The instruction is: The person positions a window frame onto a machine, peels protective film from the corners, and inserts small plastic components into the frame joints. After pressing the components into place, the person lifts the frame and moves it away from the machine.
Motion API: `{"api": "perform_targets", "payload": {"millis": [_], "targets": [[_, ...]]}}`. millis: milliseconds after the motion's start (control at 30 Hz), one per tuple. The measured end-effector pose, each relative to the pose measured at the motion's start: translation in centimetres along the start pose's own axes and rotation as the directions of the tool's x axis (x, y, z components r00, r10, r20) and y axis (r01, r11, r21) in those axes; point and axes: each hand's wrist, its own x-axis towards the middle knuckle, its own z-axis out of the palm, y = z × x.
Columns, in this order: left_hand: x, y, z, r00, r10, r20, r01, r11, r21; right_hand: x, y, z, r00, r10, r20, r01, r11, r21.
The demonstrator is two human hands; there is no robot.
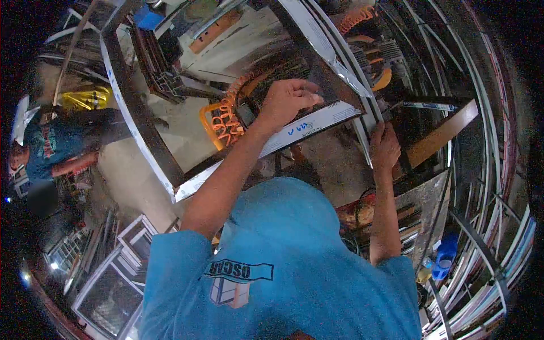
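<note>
A large dark window frame (141, 122) with white protective film lies tilted across a machine in front of me. My left hand (289, 97) rests on its near bar, fingers curled over the film close to some blue handwriting (300, 129). My right hand (385, 148) grips the frame's right corner where the side bar (331, 56) meets the near bar. Both arms reach forward over my blue shirt (283, 266).
An orange coiled hose (226, 116) hangs under the frame. A brown profile (442, 133) sticks out to the right. Another person in a teal shirt (51, 150) is at the left. Stacked window frames (113, 266) stand lower left, bent profiles (493, 170) at the right.
</note>
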Motion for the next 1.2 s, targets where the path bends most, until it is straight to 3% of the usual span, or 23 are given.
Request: {"api": "perform_targets", "payload": {"millis": [100, 200, 300, 500, 600, 633, 733, 967, 1067, 1200], "targets": [[-0.1, 0.1, 0.1, 1.000, 0.018, -0.016, -0.018, 0.998, -0.057, -0.2, -0.5, -0.8, 0.999, -0.007, 0.035, 0.005, 0.998, 0.058], [0.4, -0.8, -0.2, 1.000, 0.028, -0.004, -0.028, 0.997, -0.071, 0.0, 0.6, 0.9, 0.994, -0.054, -0.096, 0.057, 0.998, 0.022], [0.3, -0.7, -0.5, 0.999, 0.052, -0.004, -0.051, 0.998, 0.038, -0.2, -0.1, 0.2, 0.999, -0.018, -0.049, 0.020, 0.999, 0.034], [0.4, -0.5, -1.0, 0.998, 0.012, 0.063, -0.008, 0.998, -0.065, -0.1, -0.1, 0.6, 0.998, -0.009, -0.057, 0.009, 1.000, -0.013], [0.7, -0.9, -1.1, 0.996, -0.010, 0.084, 0.019, 0.994, -0.112, -0.3, -0.8, -0.4, 0.996, 0.068, 0.056, -0.069, 0.997, 0.019], [0.8, -0.7, -1.2, 0.995, -0.020, 0.096, 0.029, 0.996, -0.087, -0.1, 0.0, 0.7, 0.997, -0.024, -0.067, 0.025, 1.000, 0.014], [1.2, -0.9, -1.3, 0.994, -0.030, 0.103, 0.036, 0.998, -0.053, -0.1, 0.0, 0.6, 0.999, 0.044, -0.023, -0.043, 0.999, 0.029], [1.7, -2.0, -1.3, 0.993, -0.026, 0.115, 0.040, 0.991, -0.126, -0.1, 1.0, 1.6, 0.991, -0.068, -0.113, 0.074, 0.996, 0.051], [1.8, -2.0, -1.3, 0.993, -0.015, 0.115, 0.028, 0.993, -0.116, -0.1, -0.3, 0.4, 0.999, -0.021, -0.031, 0.021, 0.999, 0.024], [1.8, -1.9, -1.4, 0.996, -0.001, 0.093, 0.007, 0.998, -0.059, -0.3, -0.7, 0.2, 0.998, -0.030, -0.054, 0.031, 0.999, 0.020]]}}
